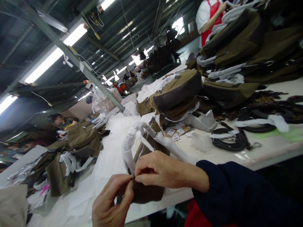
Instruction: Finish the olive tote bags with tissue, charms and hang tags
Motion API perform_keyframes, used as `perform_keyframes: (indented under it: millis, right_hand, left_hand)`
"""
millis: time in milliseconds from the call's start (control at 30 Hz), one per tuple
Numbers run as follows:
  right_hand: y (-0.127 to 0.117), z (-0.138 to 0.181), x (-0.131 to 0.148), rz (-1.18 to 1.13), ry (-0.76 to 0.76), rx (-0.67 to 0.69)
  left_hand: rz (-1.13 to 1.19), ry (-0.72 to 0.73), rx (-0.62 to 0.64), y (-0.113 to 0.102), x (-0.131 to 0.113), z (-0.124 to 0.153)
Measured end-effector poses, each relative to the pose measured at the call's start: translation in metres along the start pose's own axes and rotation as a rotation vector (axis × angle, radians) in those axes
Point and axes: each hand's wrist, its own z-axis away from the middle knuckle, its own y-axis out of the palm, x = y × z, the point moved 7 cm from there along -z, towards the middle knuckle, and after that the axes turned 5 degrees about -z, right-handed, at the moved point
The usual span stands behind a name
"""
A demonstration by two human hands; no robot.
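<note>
My left hand point(111, 201) and my right hand point(163, 171) meet at the near edge of the white table point(113, 157). Both pinch the near end of an olive-brown bag point(148, 189) that lies in front of me. Its handles are wrapped in white paper point(129, 148) and arch up behind my fingers. My right arm wears a dark blue sleeve point(236, 189). What exactly sits between my fingertips is too small to make out.
Stacks of the same olive bags point(177, 91) with paper-wrapped handles fill the table's far and right side, and more lie on the left point(80, 138). Black straps point(229, 140), tags point(176, 132) and a tape dispenser point(201, 121) lie mid-table. A person in red and white point(208, 19) stands behind.
</note>
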Motion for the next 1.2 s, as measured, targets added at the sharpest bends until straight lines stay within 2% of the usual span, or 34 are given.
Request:
perform_keyframes:
  millis: [133, 267, 500, 700, 833, 1033, 1200]
  right_hand:
    - [0.004, 0.001, -0.005, -0.048, 0.071, 0.0]
    - [0.005, 0.001, -0.009, -0.114, 0.133, 0.01]
    - [0.006, -0.001, -0.007, -0.083, 0.122, 0.036]
    - [0.006, -0.002, -0.006, -0.026, 0.089, 0.056]
    - [0.006, -0.003, -0.001, 0.049, 0.106, 0.089]
    - [0.008, -0.007, 0.015, 0.339, 0.119, 0.144]
    - [0.007, -0.009, 0.016, 0.335, 0.104, 0.143]
  left_hand:
    - [0.073, -0.046, -0.035, 0.0, 0.001, 0.002]
    - [0.052, -0.036, 0.018, 0.001, 0.001, 0.001]
    - [-0.05, 0.023, 0.097, 0.001, 0.0, -0.001]
    - [-0.079, 0.089, 0.104, 0.002, -0.004, 0.0]
    - [-0.114, 0.182, 0.158, 0.006, -0.008, 0.001]
    - [-0.248, 0.371, 0.325, 0.01, -0.017, -0.001]
    - [-0.338, 0.439, 0.351, 0.01, -0.021, -0.007]
